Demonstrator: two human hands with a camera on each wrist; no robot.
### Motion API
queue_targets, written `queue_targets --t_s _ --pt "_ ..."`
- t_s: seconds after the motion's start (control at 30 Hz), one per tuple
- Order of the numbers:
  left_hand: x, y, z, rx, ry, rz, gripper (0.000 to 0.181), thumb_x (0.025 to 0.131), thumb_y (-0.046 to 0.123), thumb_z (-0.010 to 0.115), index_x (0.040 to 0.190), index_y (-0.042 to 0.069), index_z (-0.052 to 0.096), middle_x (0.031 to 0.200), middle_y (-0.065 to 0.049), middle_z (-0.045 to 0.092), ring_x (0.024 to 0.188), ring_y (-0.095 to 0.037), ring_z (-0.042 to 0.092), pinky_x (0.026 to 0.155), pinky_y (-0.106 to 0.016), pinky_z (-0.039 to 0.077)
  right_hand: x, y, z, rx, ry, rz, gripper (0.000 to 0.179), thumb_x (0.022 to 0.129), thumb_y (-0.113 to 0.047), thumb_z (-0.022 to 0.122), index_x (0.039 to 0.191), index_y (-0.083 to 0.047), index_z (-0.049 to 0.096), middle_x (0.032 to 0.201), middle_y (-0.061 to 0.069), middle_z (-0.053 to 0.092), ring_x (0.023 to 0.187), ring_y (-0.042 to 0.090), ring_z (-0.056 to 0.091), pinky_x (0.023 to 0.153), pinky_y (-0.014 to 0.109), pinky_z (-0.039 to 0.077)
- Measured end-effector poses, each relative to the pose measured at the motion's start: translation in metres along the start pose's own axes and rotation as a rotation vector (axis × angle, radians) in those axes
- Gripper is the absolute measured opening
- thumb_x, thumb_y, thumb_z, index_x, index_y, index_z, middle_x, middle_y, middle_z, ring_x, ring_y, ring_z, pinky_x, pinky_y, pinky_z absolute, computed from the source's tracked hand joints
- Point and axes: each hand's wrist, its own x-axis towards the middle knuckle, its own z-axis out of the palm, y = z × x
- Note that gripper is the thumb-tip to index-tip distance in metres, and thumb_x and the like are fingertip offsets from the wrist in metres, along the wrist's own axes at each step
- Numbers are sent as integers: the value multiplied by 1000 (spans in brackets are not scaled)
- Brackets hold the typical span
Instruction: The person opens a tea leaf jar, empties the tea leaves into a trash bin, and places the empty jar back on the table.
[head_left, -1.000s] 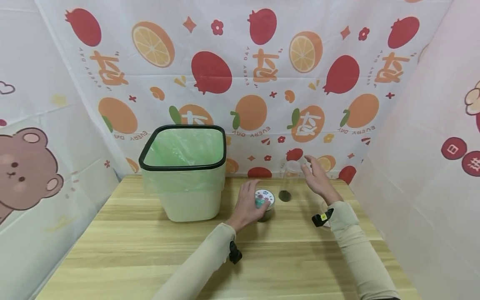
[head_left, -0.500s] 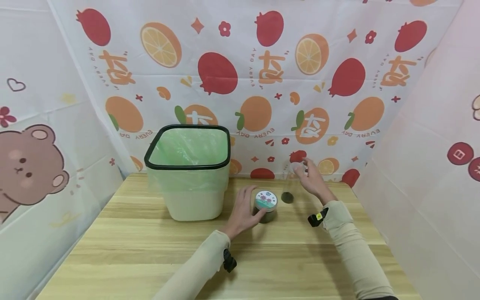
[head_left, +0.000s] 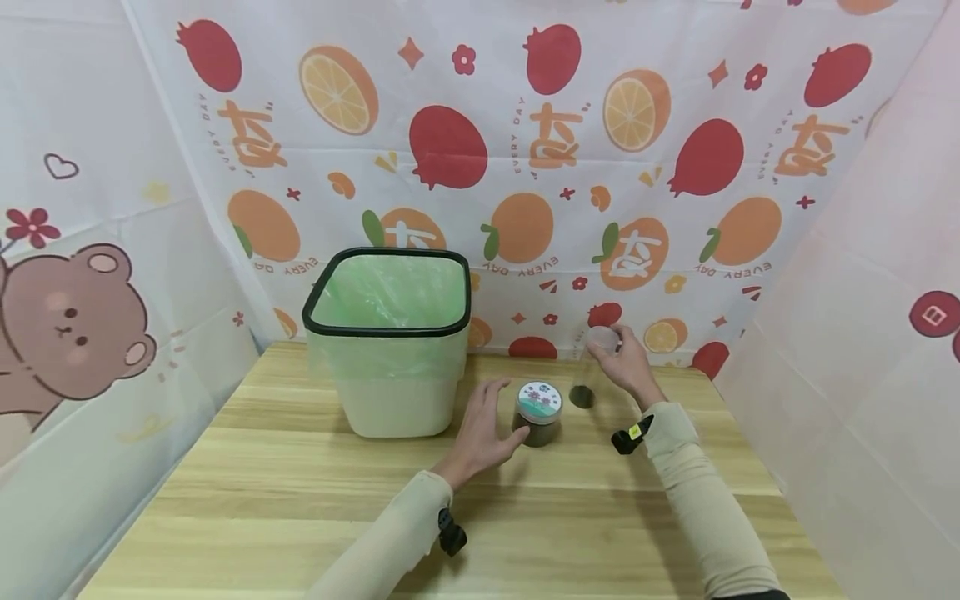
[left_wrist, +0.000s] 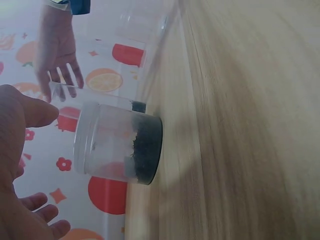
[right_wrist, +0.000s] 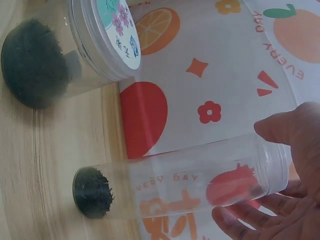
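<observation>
A short, wide clear jar (head_left: pixel 538 427) with a printed flower lid and dark, tea-like contents stands upright on the table. To its left my left hand (head_left: pixel 482 435) spreads thumb and fingers around it, with a gap visible in the left wrist view (left_wrist: pixel 30 117). Right behind it stands a tall, slim clear jar (head_left: pixel 582 397), dark matter at its bottom. My right hand (head_left: pixel 628 363) grips this jar near its pale lid (head_left: pixel 602 338). In the right wrist view the thumb lies on one side of the tall jar (right_wrist: pixel 200 175) and the fingers on the other.
A cream bin (head_left: pixel 393 404) with a black rim and green liner stands left of the jars. Another clear container (left_wrist: pixel 142 22) shows beyond the tall jar in the left wrist view. Patterned cloth (head_left: pixel 510 150) hangs behind the wooden table (head_left: pixel 315 500) and at both sides.
My right hand has moved left onto the top of the tall jar and closed around it. The left hand has drawn slightly away from the short jar. The head view has shifted a little left.
</observation>
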Motion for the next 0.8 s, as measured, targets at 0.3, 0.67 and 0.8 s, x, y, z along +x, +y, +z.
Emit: queue_targets --t_s 0.3,0.67,0.8 --pt "-7 1 -3 -2 8 25 78 87 27 79 150 7 38 150 -18 44 138 -35 45 115 -53 41 -2 6 0 26 39 8 78 97 -40 66 155 -2 30 156 26 39 139 46 46 103 56 52" --pt "-8 3 -9 -18 55 68 72 87 22 78 147 3 43 147 -23 50 137 -35 48 115 -53 42 -8 4 -12 61 113 13 76 97 -41 66 154 -3 33 154 25 42 136 43 50 100 53 54" --pt "-11 4 -11 -24 66 70 70 87 21 78 146 3 44 146 -19 52 138 -34 49 116 -51 42 -12 2 -18 45 132 9 77 97 -44 66 154 -4 34 153 24 42 135 43 50 97 53 55"
